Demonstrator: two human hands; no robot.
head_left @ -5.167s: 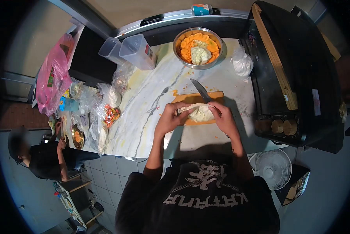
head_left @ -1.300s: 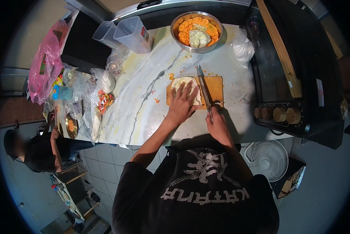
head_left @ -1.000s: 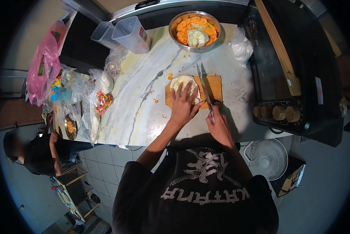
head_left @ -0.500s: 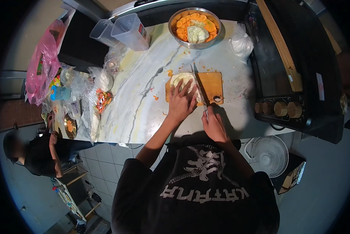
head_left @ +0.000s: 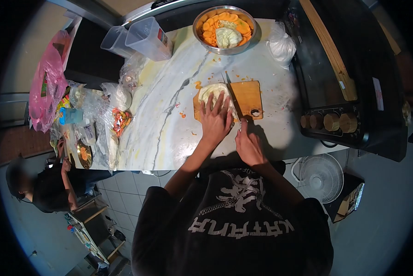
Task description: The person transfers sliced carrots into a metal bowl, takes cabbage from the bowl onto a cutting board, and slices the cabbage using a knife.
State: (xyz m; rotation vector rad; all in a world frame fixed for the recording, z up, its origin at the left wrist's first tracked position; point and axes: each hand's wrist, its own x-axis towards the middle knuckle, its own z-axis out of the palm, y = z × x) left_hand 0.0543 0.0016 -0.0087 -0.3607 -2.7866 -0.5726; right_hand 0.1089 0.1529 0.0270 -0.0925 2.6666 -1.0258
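Note:
My left hand [head_left: 215, 120] lies with fingers spread on a pale cabbage piece [head_left: 211, 89], pressing it against the left part of a wooden cutting board [head_left: 250, 96]. In my right hand [head_left: 249, 143] is the handle of a long knife [head_left: 232, 94]. Its blade points away from me and stands along the right edge of the cabbage. Small orange and pale scraps lie around the board. Beyond it, a steel bowl [head_left: 250, 41] holds orange slices and another pale cabbage piece [head_left: 228, 37].
A black oven [head_left: 353, 69] stands at the right, beside a tied white bag [head_left: 281, 46]. Clear plastic containers [head_left: 149, 39], a pink bag [head_left: 49, 85] and clear bags [head_left: 96, 110] are at the left. Another person [head_left: 50, 188] works at the lower left; a fan [head_left: 320, 179] is below right.
Earlier both hands held the cabbage over the board. Since then the left hand has flattened onto it and the right has taken the knife, whose blade has moved left against the cabbage's edge.

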